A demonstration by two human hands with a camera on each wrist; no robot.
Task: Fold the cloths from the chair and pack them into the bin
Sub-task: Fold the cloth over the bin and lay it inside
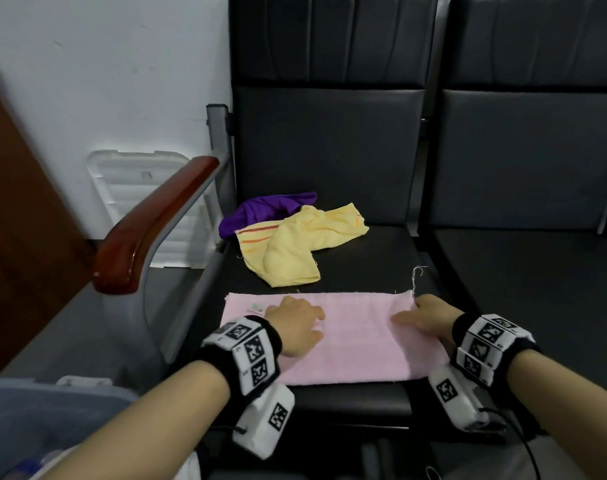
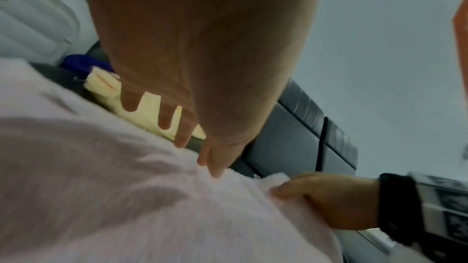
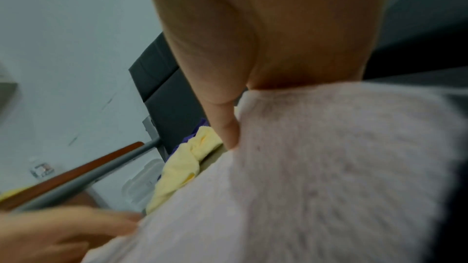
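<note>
A pink cloth (image 1: 357, 341) lies flat across the front of the black chair seat (image 1: 381, 258). My left hand (image 1: 302, 322) rests on its left part with straight, spread fingers (image 2: 182, 133) pressing down. My right hand (image 1: 413, 311) is at the cloth's far right corner, thumb (image 3: 228, 127) on top and the edge bunched against the palm; its fingers are hidden by the cloth (image 3: 329, 167). The left wrist view shows that right hand (image 2: 329, 203) pinching the raised edge. Behind lie a crumpled yellow cloth (image 1: 295, 244) and a purple cloth (image 1: 260, 213).
A wooden armrest (image 1: 149, 230) on a grey frame borders the seat's left side. A white plastic lid (image 1: 135, 188) leans on the wall behind it. A translucent bin (image 1: 52, 410) sits blurred at lower left. A second black seat (image 1: 537, 271) adjoins on the right.
</note>
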